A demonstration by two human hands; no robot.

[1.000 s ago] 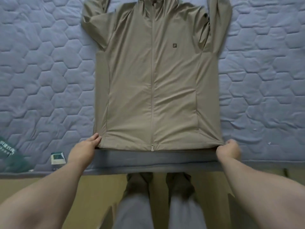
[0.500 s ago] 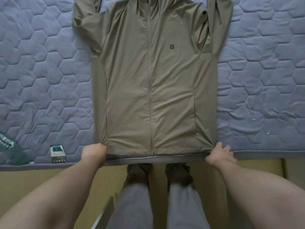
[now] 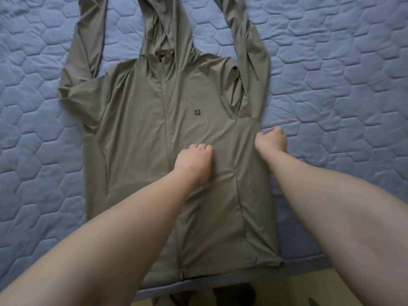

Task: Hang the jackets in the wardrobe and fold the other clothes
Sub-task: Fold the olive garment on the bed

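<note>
The jacket (image 3: 136, 133) lies flat and zipped on the quilted blue bed (image 3: 342, 85). Its long axis runs straight away from the person: the hem (image 3: 220, 273) sits at the near edge of the bed, the hood (image 3: 167, 36) at the far end, and both sleeves are thrown up beside the hood.

The hands are apart, both at mid-body on the person's right half of the garment. The left hand (image 3: 194, 161) rests on the front panel just right of the zipper (image 3: 166, 120), fingers curled under. I cannot tell whether it holds a pinch of cloth or only presses. The right hand (image 3: 272, 140) is at the side seam below the armpit, thumb on the cloth and curled fingers past the edge, so it looks to be pinching that seam.

The strip of jacket between the hands runs parallel to the zipper. As I read it, the right hand, being the one on the edge, would carry that side inward while the left anchors the line.

Half a second ago both hands were down at the two hem corners, well apart. They have since come up the body and closer together, and the hood is now fully in sight.
</note>
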